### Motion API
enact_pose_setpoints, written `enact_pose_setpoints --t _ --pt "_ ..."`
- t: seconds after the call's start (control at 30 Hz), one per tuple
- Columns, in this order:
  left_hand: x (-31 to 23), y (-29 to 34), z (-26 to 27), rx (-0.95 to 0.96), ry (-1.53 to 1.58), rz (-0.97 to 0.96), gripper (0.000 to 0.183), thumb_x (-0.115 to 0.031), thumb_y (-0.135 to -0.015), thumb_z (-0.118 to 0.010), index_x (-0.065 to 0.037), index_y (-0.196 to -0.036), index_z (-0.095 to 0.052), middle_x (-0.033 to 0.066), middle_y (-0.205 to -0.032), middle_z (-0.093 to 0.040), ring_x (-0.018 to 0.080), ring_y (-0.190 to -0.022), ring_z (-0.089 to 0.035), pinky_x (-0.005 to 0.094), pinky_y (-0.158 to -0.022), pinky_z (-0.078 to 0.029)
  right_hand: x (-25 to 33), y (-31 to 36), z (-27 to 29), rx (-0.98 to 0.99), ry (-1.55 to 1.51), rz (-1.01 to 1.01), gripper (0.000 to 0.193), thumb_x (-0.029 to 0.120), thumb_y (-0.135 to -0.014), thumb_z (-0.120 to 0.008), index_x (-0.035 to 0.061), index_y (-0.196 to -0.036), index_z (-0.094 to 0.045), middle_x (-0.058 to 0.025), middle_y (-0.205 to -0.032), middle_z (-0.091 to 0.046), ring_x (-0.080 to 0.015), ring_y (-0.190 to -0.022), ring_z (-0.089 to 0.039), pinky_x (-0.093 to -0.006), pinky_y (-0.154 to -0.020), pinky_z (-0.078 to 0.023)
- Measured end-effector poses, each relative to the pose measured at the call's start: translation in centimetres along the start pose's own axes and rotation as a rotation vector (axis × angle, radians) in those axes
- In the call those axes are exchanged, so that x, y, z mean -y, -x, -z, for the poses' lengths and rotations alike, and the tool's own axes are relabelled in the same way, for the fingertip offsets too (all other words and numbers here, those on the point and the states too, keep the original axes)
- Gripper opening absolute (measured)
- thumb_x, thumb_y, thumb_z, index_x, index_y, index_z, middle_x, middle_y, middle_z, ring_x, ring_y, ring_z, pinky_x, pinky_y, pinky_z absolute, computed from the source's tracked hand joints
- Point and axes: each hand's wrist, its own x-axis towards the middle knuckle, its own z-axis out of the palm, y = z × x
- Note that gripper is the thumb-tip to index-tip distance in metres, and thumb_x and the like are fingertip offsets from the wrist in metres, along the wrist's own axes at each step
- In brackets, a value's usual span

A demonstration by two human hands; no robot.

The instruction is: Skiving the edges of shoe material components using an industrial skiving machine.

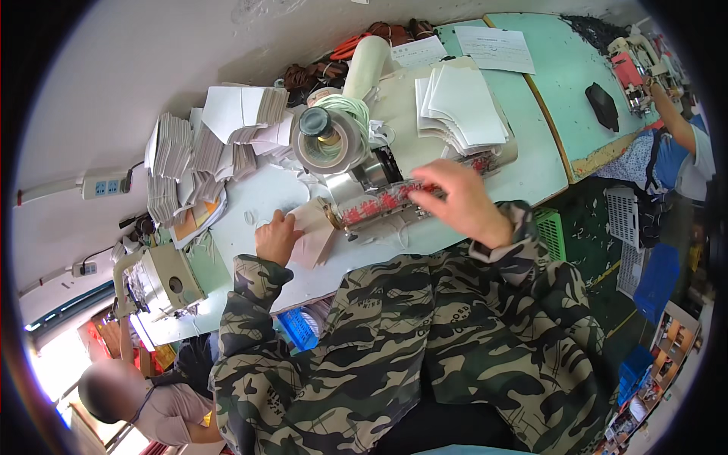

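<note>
My left hand (277, 237) is closed at the edge of a small stack of pale, sheet-like pieces (312, 233), its fingertips pinching the near corner. The stack stands on the pale table against the left end of a bench machine (379, 205) with a worn red-and-grey front. Over the right part of that machine is my right hand (459, 199), thumb and fingers apart and nothing visible in them. Whether its fingertips touch the machine cannot be made out. Atop the machine sits a clear reel (326, 140) with pale green cord beside it.
Several bundles of white pieces (171, 148) are piled at the back left. Another white stack (464, 106) lies behind the machine. A second machine (163, 280) stands at the left, with a person (155, 402) near it. Another person (675, 148) works at far right. A green crate (550, 233) stands below the table.
</note>
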Motion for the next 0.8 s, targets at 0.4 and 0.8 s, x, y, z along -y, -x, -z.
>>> enact_pose_setpoints --t 0.4,0.8 --pt "0.5 0.3 -1.0 -0.082 0.179 -0.078 0.023 -0.015 -0.072 -0.077 -0.008 -0.089 -0.063 0.0066 -0.09 -0.063 0.028 -0.089 -0.062 0.0431 -0.088 -0.045 1.0 -0.7 -5.1 0.071 0.053 -0.077 0.036 0.02 -0.079 -0.078 0.0054 -0.109 -0.065 -0.0063 -0.084 -0.064 -0.0224 -0.071 -0.064 -0.0355 -0.062 -0.052" --pt "0.4 0.2 -0.1 -0.045 0.449 0.13 0.02 -0.016 -0.079 -0.071 -0.004 -0.094 -0.066 0.0137 -0.085 -0.067 0.034 -0.077 -0.066 0.0417 -0.081 -0.052 0.6 -2.0 -6.5 0.034 0.028 -0.043 0.01 0.018 -0.084 -0.068 0.0088 -0.086 -0.063 -0.0087 -0.078 -0.063 -0.0309 -0.068 -0.064 -0.0418 -0.059 -0.049"
